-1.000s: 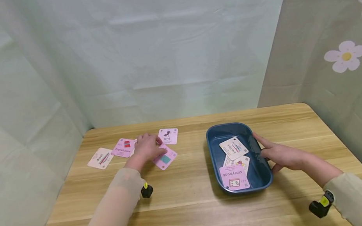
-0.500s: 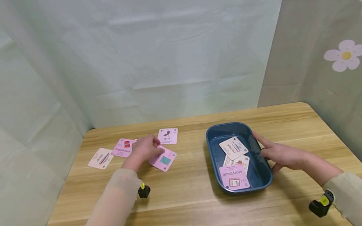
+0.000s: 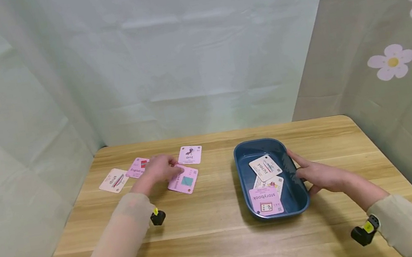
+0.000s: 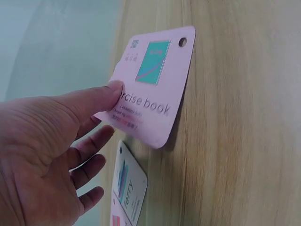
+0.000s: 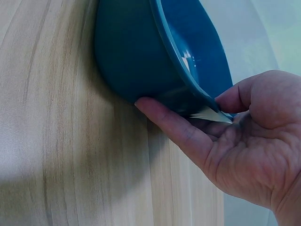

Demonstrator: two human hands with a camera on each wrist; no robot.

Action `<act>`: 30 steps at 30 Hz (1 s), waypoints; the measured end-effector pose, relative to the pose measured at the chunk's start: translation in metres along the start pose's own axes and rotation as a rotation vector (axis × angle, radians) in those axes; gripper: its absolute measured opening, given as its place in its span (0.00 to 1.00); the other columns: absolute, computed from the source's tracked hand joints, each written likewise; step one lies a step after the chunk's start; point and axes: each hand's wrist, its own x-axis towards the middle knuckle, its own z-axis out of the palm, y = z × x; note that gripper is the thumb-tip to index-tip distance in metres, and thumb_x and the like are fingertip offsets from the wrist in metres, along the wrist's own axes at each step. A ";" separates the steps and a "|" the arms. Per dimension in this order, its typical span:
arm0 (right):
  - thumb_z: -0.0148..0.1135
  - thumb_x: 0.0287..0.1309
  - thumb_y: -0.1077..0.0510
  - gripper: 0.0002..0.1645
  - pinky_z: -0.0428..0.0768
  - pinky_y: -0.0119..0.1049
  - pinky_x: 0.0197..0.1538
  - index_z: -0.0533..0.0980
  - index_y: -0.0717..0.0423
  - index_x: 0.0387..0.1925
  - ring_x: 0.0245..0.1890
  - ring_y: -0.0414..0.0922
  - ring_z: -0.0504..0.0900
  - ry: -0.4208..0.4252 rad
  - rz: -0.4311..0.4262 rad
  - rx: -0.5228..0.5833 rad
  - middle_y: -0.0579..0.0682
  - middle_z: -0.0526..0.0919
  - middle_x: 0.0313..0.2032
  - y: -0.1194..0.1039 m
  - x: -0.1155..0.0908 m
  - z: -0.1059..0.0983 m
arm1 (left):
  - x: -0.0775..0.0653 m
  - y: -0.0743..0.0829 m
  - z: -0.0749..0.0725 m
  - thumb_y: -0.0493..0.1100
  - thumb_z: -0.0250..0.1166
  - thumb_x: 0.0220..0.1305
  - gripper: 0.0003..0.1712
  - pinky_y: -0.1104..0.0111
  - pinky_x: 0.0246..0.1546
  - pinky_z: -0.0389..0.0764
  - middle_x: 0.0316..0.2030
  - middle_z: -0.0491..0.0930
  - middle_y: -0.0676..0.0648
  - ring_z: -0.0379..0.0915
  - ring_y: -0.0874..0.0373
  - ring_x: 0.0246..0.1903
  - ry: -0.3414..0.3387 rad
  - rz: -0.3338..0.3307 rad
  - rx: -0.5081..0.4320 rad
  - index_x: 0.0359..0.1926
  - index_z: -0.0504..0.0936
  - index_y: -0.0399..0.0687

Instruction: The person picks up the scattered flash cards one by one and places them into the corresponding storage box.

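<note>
My left hand [image 3: 160, 169] pinches a pink "exercise book" flashcard [image 4: 150, 89] between its thumb and fingers at one edge. In the left wrist view the card is tilted up from the wood, and the thumb covers the start of its title. A white "ferry" card [image 4: 130, 184] lies under that hand, hidden from the head view. My right hand [image 3: 323, 176] grips the right-hand rim of a blue plastic bin [image 5: 131, 56], with a finger along its outer wall. Inside the bin lie a "yacht" card [image 3: 266, 168], a pink "storybook" card [image 3: 267, 201] and a partly covered white card [image 3: 277, 183].
Left of my left hand are a "ship" card [image 3: 114, 180] and an "English book" card [image 3: 137, 166] on the wooden table [image 3: 208, 245]. An "ant" card [image 3: 190, 155] lies just behind the held one. A pale curtain [image 3: 195, 58] hangs along the far edge.
My left hand has drawn slightly left, and the exercise book card has turned and shifted with it, showing more of its face. My right hand and the bin stay where they were.
</note>
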 end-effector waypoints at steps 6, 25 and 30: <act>0.43 0.72 0.64 0.51 0.85 0.54 0.45 0.28 0.35 0.81 0.72 0.71 0.58 0.001 -0.001 -0.005 0.72 0.39 0.78 0.000 0.000 0.000 | -0.004 -0.003 -0.004 0.53 0.72 0.65 0.12 0.52 0.52 0.65 0.36 0.80 0.49 0.63 0.44 0.51 -0.018 0.007 -0.027 0.37 0.84 0.51; 0.43 0.72 0.64 0.51 0.85 0.55 0.47 0.28 0.36 0.81 0.72 0.72 0.57 -0.011 -0.008 -0.005 0.72 0.38 0.78 -0.001 -0.001 0.000 | -0.010 -0.020 -0.014 0.55 0.68 0.69 0.16 0.62 0.35 0.68 0.42 0.79 0.46 0.67 0.52 0.36 -0.096 0.042 -0.274 0.37 0.83 0.47; 0.43 0.72 0.64 0.51 0.85 0.54 0.46 0.28 0.37 0.81 0.72 0.72 0.58 -0.007 -0.009 -0.007 0.72 0.40 0.78 -0.001 -0.001 0.000 | -0.010 -0.023 -0.012 0.59 0.66 0.69 0.19 0.62 0.36 0.69 0.48 0.78 0.45 0.66 0.52 0.38 -0.102 0.036 -0.314 0.39 0.83 0.47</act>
